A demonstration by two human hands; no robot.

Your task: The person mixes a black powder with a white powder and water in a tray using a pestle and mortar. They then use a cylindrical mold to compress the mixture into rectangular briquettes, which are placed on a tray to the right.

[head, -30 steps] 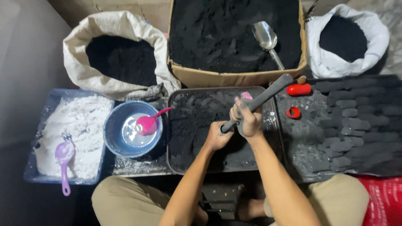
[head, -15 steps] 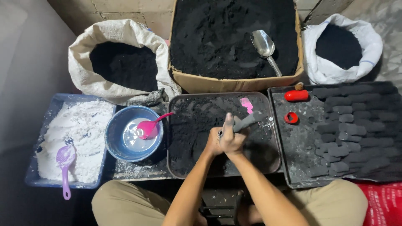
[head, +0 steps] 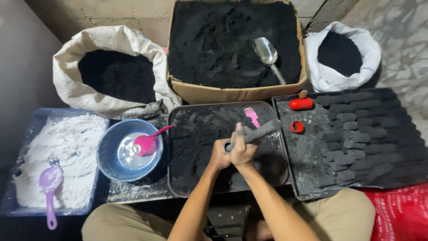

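Both hands hold a dark grey tube-shaped tool (head: 263,130) over the black tray (head: 176,187) of dark powder. My right hand (head: 244,149) wraps the tool's near end, thumb up along it. My left hand (head: 219,155) cups under the same end. The tool lies tilted, its far end pointing right toward a small pink scoop (head: 252,116) in the powder.
A right-hand tray (head: 307,151) holds rows of black briquettes, a red cylinder (head: 301,104) and a red ring (head: 296,127). A blue bowl (head: 107,151) with a pink spoon, a blue tub (head: 26,129) of white powder, two sacks and a cardboard box (head: 232,93) with a metal scoop (head: 267,53) stand around.
The tool has swung down and in from a long raised slant to a low tilt over the tray. Both hands have drawn closer together at its near end.
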